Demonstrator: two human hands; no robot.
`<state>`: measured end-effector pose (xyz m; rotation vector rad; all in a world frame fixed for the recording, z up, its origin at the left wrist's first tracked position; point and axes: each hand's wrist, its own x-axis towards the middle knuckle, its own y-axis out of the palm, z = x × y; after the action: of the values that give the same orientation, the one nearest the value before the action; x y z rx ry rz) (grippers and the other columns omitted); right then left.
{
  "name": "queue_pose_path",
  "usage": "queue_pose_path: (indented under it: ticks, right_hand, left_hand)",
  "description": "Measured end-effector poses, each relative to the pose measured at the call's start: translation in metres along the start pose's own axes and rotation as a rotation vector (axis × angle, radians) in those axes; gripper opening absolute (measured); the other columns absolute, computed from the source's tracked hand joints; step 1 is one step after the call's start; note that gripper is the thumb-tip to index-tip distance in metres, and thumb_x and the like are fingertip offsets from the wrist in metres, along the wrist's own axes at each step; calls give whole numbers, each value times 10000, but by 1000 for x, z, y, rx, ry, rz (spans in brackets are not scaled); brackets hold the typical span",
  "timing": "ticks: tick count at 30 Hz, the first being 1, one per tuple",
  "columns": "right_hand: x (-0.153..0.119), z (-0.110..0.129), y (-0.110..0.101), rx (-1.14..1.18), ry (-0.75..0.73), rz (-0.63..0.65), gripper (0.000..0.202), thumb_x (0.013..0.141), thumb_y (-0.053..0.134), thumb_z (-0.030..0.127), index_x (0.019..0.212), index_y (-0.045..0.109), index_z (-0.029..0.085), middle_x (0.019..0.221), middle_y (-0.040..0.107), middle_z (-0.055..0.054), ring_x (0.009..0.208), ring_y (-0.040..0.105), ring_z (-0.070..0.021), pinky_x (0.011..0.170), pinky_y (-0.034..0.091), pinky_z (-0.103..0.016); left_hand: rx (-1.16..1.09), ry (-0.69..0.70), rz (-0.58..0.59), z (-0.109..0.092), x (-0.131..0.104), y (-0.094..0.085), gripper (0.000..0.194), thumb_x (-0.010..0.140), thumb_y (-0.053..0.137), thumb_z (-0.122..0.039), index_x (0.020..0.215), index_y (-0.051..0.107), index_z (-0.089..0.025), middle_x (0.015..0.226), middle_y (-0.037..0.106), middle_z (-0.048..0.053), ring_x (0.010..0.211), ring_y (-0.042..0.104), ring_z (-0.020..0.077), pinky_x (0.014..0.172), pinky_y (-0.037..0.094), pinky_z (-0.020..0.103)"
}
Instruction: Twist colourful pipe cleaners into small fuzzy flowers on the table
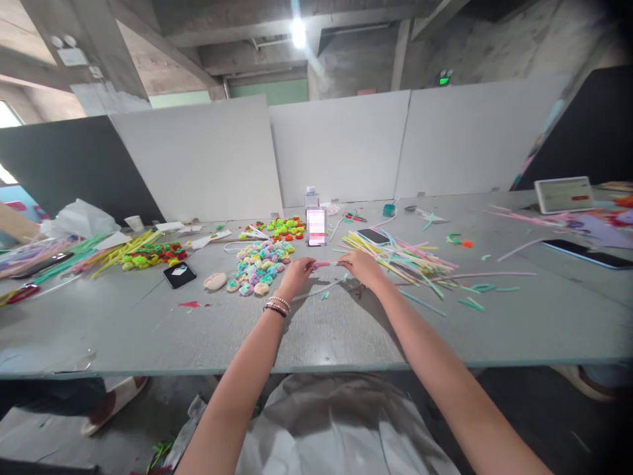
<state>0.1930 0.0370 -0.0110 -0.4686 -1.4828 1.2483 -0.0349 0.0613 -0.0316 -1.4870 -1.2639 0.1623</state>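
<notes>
My left hand (pixel 299 276) pinches the left end of a short pink chenille stem piece (pixel 323 264) just above the table. At its other end, where a bit of teal shows, the fingers of my right hand (pixel 361 265) are pinched together. Whether the pink and teal parts are joined is too small to make out. Left of my left hand lies a heap of pastel chenille pieces (pixel 261 260). Loose chenille stems (pixel 405 258) in yellow, pink and teal spread beyond my right hand. A lit phone (pixel 316 227) stands upright in front of both hands.
Red, yellow and green chenille pieces (pixel 287 228) lie at the back, near a water bottle (pixel 310 196). Scissors (pixel 355 217) and a dark phone (pixel 373 236) rest further right. A black square object (pixel 179 274) lies left. White partitions (pixel 341 148) stand behind the table (pixel 316 336).
</notes>
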Motion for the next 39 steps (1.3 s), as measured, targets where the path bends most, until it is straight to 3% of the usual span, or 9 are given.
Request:
queue_pose_path:
  ticks: [11, 16, 19, 28, 39]
  right_hand:
    - [-2, 15, 6, -136, -36, 84, 247, 920, 494, 251, 917, 736, 198, 898, 709, -89, 882, 624, -204, 726, 401, -269]
    - [-2, 12, 0, -44, 51, 76, 227, 895, 542, 249, 1057, 696, 206, 1003, 711, -85, 926, 634, -201, 741, 414, -260]
    - [-1, 6, -6, -30, 79, 64, 242, 919, 490, 235, 993, 719, 209, 926, 721, -73, 881, 641, -194, 752, 425, -268]
    - [0, -15, -9, -77, 65, -26, 263, 889, 499, 161, 986, 737, 219, 990, 720, -56, 962, 615, -204, 843, 426, -296]
    - [-2, -16, -18, -136, 131, -86, 288, 913, 469, 199, 1032, 730, 221, 1027, 696, -88, 964, 539, -237, 828, 396, -334]
  left_hand:
    - [47, 147, 53, -1, 1, 10, 222, 903, 492, -253, 974, 684, -168, 936, 719, 73, 845, 652, 183, 767, 460, 264]
    - [125, 59, -13, 2, -1, 2, 223, 888, 506, -213, 1023, 678, -171, 962, 717, 89, 863, 654, 201, 774, 466, 288]
    - [104, 26, 2, 5, 0, -4, 223, 882, 520, -221, 1035, 674, -171, 944, 715, 92, 865, 653, 200, 777, 471, 290]
    - [36, 56, -21, 8, 1, -11, 199, 877, 524, -218, 995, 673, -160, 954, 710, 91, 881, 645, 197, 816, 476, 303]
    - [3, 64, 18, 9, 4, -9, 183, 851, 567, -227, 956, 690, -142, 902, 708, 99, 835, 635, 186, 808, 479, 312]
